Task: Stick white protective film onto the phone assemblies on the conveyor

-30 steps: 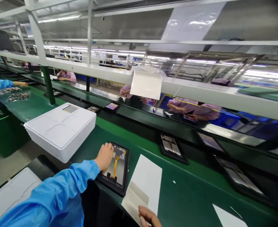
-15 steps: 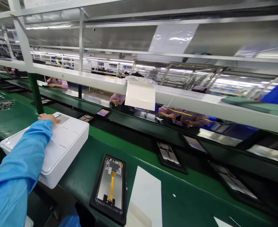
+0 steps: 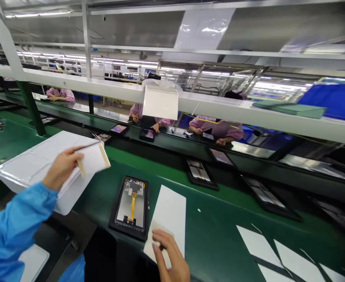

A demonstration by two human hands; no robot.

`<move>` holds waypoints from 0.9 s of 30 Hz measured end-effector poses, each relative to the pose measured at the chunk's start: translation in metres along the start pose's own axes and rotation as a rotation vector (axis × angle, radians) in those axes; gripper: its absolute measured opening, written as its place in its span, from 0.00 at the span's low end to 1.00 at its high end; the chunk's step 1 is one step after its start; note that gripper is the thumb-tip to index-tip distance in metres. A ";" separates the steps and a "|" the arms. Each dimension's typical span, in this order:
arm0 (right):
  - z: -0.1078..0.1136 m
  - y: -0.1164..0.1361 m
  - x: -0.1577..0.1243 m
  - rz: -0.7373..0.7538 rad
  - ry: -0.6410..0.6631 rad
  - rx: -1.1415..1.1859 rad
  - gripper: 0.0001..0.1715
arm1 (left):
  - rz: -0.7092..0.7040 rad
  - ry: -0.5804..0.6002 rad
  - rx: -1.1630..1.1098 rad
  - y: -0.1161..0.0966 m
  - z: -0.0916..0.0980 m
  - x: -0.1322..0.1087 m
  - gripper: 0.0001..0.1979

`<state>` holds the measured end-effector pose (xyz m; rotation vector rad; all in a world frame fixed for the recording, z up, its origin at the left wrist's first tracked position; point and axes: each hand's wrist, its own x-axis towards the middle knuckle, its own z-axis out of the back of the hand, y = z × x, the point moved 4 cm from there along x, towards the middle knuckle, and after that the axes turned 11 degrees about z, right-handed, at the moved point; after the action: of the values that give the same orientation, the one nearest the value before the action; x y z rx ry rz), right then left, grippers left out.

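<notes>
One white pack (image 3: 94,158) near white tray (image 3: 33,160).

Stretches far back, brightly lit by rows of white tube lights (image 3: 143,62). Has a green surface (image 3: 216,243) in front, with a green post (image 3: 31,107) at left and a white beam (image 3: 219,109) crossing above. Rises to a white post (image 3: 87,43) and a grey panel (image 3: 134,34) overhead; drops to greyish floor (image 3: 85,230) below.
</notes>
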<state>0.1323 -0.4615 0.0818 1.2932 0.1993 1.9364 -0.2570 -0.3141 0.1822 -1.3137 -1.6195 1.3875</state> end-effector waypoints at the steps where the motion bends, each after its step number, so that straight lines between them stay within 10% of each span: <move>1: 0.000 0.011 0.008 0.068 0.003 -0.015 0.12 | 0.087 0.058 -0.033 0.028 -0.018 -0.024 0.29; 5: -0.007 0.034 0.019 0.240 0.128 -0.143 0.20 | 0.398 0.209 -0.084 0.125 -0.079 -0.100 0.19; 9: -0.009 0.030 0.001 0.292 0.249 -0.252 0.21 | 0.546 0.255 -0.143 0.171 -0.109 -0.129 0.12; 27: 0.011 0.021 -0.028 0.151 0.349 -0.197 0.10 | 0.676 0.716 -0.057 0.185 -0.155 -0.174 0.25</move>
<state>0.1357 -0.4979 0.0778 0.8577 0.0820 2.2412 -0.0103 -0.4356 0.0682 -2.1937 -0.7587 0.9990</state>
